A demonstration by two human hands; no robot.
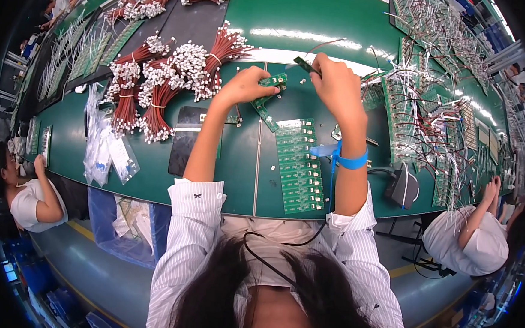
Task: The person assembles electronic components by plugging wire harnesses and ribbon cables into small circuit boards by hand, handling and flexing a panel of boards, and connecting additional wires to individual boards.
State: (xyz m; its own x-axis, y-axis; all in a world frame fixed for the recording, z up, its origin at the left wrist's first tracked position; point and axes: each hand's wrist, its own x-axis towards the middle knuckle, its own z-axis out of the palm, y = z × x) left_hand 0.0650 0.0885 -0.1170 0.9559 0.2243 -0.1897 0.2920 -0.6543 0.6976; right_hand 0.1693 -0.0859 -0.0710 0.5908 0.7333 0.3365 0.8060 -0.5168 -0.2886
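Note:
Thumb and fingers of my left hand [245, 88] are closed on a small green circuit board [275, 80]. Just below it, a narrow green board strip [266, 115] slants toward the table's middle. A dark green circuit board [305, 64] is pinched in my right hand [339, 87], with a thin red wire curving up beside it. That wrist wears a blue strap [353, 162] with a cord. Between my forearms lies a panel of joined green circuit boards [297, 169] with white connectors along its right side.
Bundles of red wires with white plugs [158, 100] lie left, beside clear plastic bags [104, 154]. Wired board panels [425, 114] cover the right side. A black box-shaped device [403, 189] stands near the front edge. Co-workers [36, 201] [468, 240] sit at both sides.

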